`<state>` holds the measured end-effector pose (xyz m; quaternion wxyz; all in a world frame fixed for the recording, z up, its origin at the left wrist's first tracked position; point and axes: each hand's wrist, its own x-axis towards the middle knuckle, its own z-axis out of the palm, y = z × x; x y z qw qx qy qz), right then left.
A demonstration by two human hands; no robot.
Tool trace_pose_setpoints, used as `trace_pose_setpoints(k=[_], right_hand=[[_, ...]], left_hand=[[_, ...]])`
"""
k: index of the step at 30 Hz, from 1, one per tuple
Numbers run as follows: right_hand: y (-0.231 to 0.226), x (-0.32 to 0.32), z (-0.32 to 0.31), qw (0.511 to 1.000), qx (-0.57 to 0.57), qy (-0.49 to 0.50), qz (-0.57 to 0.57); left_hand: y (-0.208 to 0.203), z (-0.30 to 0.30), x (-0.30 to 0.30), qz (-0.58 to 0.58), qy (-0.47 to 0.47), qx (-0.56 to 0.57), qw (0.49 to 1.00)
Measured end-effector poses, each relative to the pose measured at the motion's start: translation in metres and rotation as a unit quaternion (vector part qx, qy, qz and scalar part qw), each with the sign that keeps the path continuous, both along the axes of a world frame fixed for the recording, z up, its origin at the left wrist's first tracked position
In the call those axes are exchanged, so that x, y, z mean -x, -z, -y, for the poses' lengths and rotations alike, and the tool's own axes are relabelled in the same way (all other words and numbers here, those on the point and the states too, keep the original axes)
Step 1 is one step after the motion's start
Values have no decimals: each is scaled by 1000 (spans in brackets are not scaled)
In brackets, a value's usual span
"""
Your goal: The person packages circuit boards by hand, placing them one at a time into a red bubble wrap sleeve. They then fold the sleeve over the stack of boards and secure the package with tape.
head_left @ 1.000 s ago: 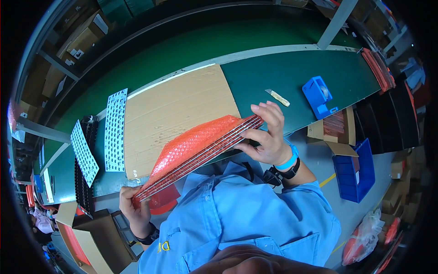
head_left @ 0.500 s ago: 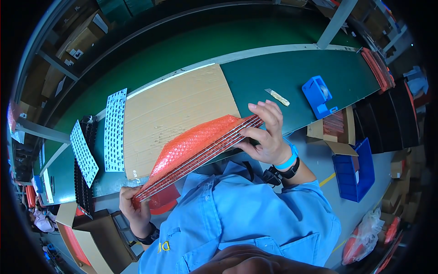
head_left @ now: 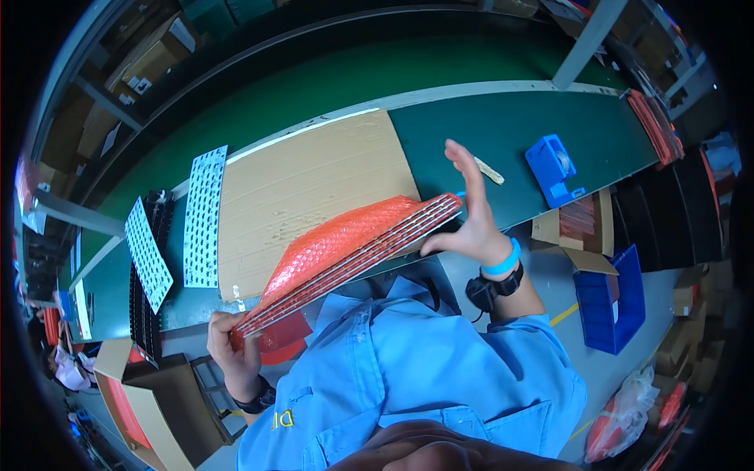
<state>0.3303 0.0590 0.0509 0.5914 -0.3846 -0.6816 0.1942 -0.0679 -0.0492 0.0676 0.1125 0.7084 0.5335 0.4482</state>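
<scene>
A stack of thin flat boards in red bubble wrap (head_left: 345,243) is held tilted in front of my chest, its layered edges facing me. At its lower left end my left hand (head_left: 234,347) is closed around the corner. Beside the upper right end, my right hand (head_left: 481,224) is open, thumb and fingers spread apart; whether the palm touches the stack I cannot tell. Below and behind the stack lies a flat cardboard sheet (head_left: 314,173) on the green table. A cutter knife (head_left: 490,170) rests just beyond my right fingers.
A blue tape dispenser (head_left: 552,169) stands at the table's right. Two white perforated panels (head_left: 204,220) (head_left: 148,255) and a black slotted strip (head_left: 144,322) are on the left. Open cartons (head_left: 161,408) (head_left: 601,216) and a blue bin (head_left: 613,306) sit below the table edge.
My right hand has let go of the stack's right end and its fingers have spread upward. My left hand keeps its grip, and the view has shifted slightly.
</scene>
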Motion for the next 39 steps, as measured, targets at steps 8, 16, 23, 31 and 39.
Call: trace_pose_setpoints(k=[8,16,23,31,39], right_hand=[[-32,-9,-19,916,294,-271,24],[-194,-51,-43,960,141,-198,136],[-289,-7,-75,937,132,-95,308],[-279,26,-113,894,-11,-21,447],[-122,153,-94,727,-123,163,656]], left_hand=[[-22,-9,19,20,40,61,997],[-19,-19,22,111,89,187,972],[86,15,33,68,39,281,956],[135,10,38,28,-65,334,940],[52,-12,-13,418,239,403,778]])
